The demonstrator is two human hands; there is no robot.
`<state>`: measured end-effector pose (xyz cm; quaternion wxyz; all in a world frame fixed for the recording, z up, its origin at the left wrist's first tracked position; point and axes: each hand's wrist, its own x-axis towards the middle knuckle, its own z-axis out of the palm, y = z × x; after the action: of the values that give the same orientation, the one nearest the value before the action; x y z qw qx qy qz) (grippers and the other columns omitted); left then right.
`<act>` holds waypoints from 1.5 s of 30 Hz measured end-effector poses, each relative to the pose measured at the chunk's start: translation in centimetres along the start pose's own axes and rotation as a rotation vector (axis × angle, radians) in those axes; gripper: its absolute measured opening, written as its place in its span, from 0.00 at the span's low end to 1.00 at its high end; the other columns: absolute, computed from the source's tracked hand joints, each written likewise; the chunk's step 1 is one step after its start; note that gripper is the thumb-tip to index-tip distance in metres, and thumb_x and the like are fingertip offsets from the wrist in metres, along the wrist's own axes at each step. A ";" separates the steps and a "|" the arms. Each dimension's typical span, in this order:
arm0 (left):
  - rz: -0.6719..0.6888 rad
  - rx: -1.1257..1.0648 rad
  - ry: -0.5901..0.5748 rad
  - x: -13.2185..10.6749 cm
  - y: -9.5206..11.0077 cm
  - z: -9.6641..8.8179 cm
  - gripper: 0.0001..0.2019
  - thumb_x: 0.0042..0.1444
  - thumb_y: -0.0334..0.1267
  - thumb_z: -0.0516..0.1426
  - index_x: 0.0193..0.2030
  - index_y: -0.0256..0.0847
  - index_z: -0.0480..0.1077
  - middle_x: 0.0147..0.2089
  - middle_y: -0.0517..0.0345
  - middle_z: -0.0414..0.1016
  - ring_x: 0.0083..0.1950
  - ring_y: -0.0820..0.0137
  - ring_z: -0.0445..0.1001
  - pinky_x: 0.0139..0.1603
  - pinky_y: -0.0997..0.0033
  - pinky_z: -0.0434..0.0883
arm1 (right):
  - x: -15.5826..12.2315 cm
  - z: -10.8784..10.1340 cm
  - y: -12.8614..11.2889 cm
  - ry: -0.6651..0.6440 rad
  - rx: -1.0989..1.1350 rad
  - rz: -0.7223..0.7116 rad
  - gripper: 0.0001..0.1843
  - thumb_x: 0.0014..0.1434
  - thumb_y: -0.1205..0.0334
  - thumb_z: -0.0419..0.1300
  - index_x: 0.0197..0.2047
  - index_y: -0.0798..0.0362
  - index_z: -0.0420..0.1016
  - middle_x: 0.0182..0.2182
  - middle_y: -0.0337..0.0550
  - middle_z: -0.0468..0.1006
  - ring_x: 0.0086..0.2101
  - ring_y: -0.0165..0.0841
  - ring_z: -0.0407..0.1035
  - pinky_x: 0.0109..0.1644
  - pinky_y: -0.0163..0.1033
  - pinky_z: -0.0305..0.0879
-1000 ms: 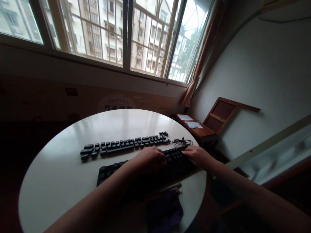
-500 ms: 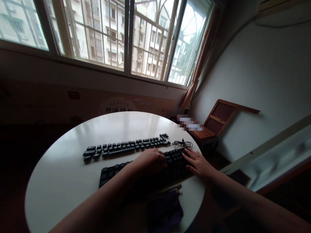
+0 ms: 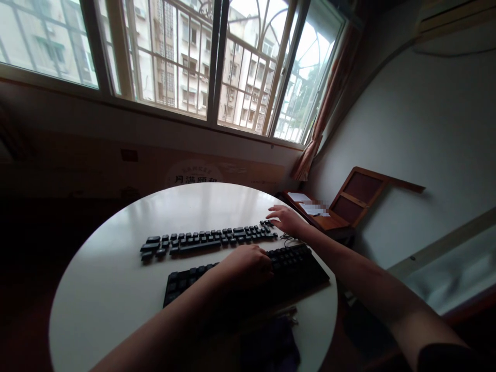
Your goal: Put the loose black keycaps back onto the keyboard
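A black keyboard (image 3: 294, 261) lies near the front of the round white table (image 3: 116, 268). Behind it, a long row of loose black keycaps (image 3: 209, 239) is laid out. My left hand (image 3: 244, 266) rests on the middle of the keyboard with its fingers curled down onto the keys. My right hand (image 3: 284, 218) reaches to the right end of the keycap row, fingers spread just above the last keycaps. The keyboard's coiled cable (image 3: 289, 237) lies under my right wrist.
A dark purple cloth (image 3: 271, 346) and a thin metal tool (image 3: 287, 312) sit at the table's near edge. A wooden folding desk (image 3: 341, 206) with papers stands to the right against the wall. Barred windows (image 3: 186, 57) fill the far wall.
My right hand has lifted off the keyboard's right end and moved back to the right end of the keycap row. My left hand stays on the keyboard. The view shifted slightly.
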<state>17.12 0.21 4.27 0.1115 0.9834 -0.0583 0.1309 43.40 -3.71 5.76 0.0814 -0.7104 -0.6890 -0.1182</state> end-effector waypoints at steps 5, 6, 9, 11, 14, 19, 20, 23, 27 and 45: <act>-0.023 0.006 -0.010 -0.1 0.3 -0.4 0.08 0.58 0.41 0.60 0.37 0.44 0.80 0.37 0.55 0.81 0.40 0.62 0.79 0.42 0.66 0.72 | 4.7 2.0 1.6 -0.121 -0.014 0.022 0.14 0.56 0.65 0.67 0.47 0.48 0.83 0.56 0.49 0.76 0.58 0.45 0.67 0.63 0.48 0.62; -0.023 0.015 -0.010 -0.1 0.3 -0.4 0.08 0.58 0.41 0.60 0.37 0.43 0.80 0.37 0.54 0.81 0.40 0.62 0.79 0.42 0.66 0.72 | 5.1 2.3 1.9 -0.150 -0.015 0.022 0.15 0.55 0.65 0.68 0.47 0.47 0.84 0.56 0.48 0.76 0.57 0.46 0.68 0.62 0.48 0.62; -0.017 0.039 -0.010 -0.1 0.2 -0.3 0.08 0.58 0.42 0.60 0.37 0.43 0.80 0.37 0.54 0.81 0.39 0.61 0.79 0.41 0.65 0.72 | 5.8 3.1 2.7 -0.215 -0.018 0.020 0.15 0.54 0.64 0.68 0.47 0.47 0.84 0.56 0.48 0.76 0.56 0.45 0.70 0.61 0.45 0.63; -0.010 0.043 -0.004 -0.1 0.1 0.0 0.08 0.58 0.43 0.60 0.38 0.43 0.80 0.37 0.54 0.81 0.39 0.60 0.79 0.40 0.64 0.72 | 6.1 3.7 3.1 -0.245 -0.020 0.018 0.15 0.54 0.63 0.68 0.47 0.47 0.84 0.56 0.48 0.76 0.55 0.45 0.71 0.61 0.44 0.63; 0.005 0.041 0.013 -0.1 -0.1 0.3 0.09 0.57 0.43 0.60 0.37 0.43 0.80 0.36 0.54 0.81 0.40 0.60 0.79 0.39 0.64 0.72 | 6.4 4.4 3.1 -0.272 -0.023 0.017 0.14 0.55 0.63 0.67 0.46 0.47 0.84 0.56 0.47 0.76 0.55 0.44 0.71 0.61 0.42 0.63; 0.001 0.045 0.025 -0.1 -0.1 0.5 0.08 0.57 0.43 0.61 0.36 0.43 0.79 0.37 0.54 0.81 0.40 0.61 0.79 0.39 0.66 0.72 | 6.7 5.0 2.6 -0.268 -0.029 0.024 0.12 0.56 0.66 0.65 0.43 0.47 0.85 0.56 0.45 0.77 0.54 0.42 0.71 0.60 0.39 0.64; 0.000 0.047 0.022 -0.1 -0.1 0.5 0.08 0.57 0.42 0.61 0.36 0.43 0.79 0.37 0.54 0.81 0.40 0.61 0.79 0.39 0.66 0.72 | 6.7 5.1 2.4 -0.262 -0.031 0.025 0.12 0.56 0.66 0.65 0.43 0.47 0.85 0.55 0.45 0.77 0.54 0.42 0.72 0.59 0.38 0.64; -0.002 0.053 0.023 -0.1 -0.1 0.3 0.07 0.57 0.42 0.60 0.36 0.43 0.79 0.37 0.54 0.81 0.40 0.62 0.79 0.40 0.66 0.72 | 6.6 5.3 1.9 -0.239 -0.037 0.022 0.11 0.57 0.66 0.64 0.43 0.47 0.85 0.53 0.43 0.79 0.52 0.39 0.73 0.58 0.37 0.64; -0.012 0.048 0.031 0.0 0.1 0.1 0.06 0.56 0.41 0.61 0.35 0.43 0.79 0.35 0.55 0.81 0.38 0.63 0.78 0.39 0.67 0.72 | 6.3 5.6 0.7 -0.192 -0.047 0.019 0.10 0.59 0.64 0.63 0.43 0.48 0.84 0.50 0.43 0.80 0.51 0.39 0.73 0.57 0.38 0.65; -0.044 0.121 0.013 0.2 0.0 -0.1 0.11 0.58 0.42 0.58 0.28 0.40 0.75 0.33 0.53 0.80 0.34 0.63 0.77 0.33 0.69 0.68 | -8.3 -4.9 5.4 -0.261 0.176 -0.102 0.09 0.59 0.61 0.64 0.43 0.50 0.83 0.40 0.41 0.83 0.40 0.34 0.76 0.47 0.35 0.70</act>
<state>17.26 0.25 4.39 0.0550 0.9885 -0.0278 0.1383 48.35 -13.21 8.41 0.0471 -0.6740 -0.7366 0.0320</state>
